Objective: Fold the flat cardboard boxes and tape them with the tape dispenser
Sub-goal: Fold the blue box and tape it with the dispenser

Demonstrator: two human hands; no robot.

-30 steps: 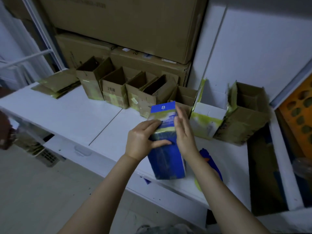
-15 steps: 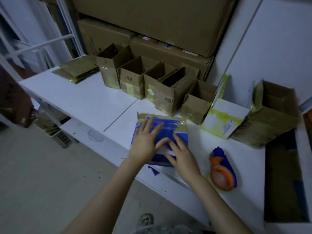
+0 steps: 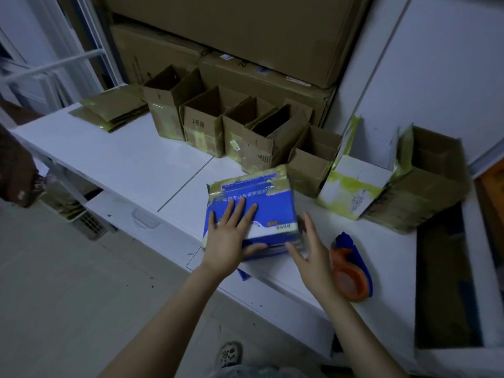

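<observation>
A blue cardboard box (image 3: 272,203) with yellowish tape along its far edge lies on the white table (image 3: 131,165). My left hand (image 3: 231,236) lies flat on its top, fingers spread, thumb on the near edge. My right hand (image 3: 311,249) is open at the box's right near corner, its fingers apart and blurred; it holds nothing. The orange and blue tape dispenser (image 3: 351,271) lies on the table just right of my right hand. A stack of flat taped boxes (image 3: 114,107) rests at the table's far left.
Several folded brown boxes (image 3: 207,124) stand open in a row along the back, with a white box (image 3: 357,184) and a bigger brown box (image 3: 428,184) to the right. Large cartons (image 3: 245,31) are stacked behind. An open bin (image 3: 441,282) lies right of the dispenser.
The blue box went from upright in both hands to lying flat on the table. My right hand has come off its top and moved to its right corner.
</observation>
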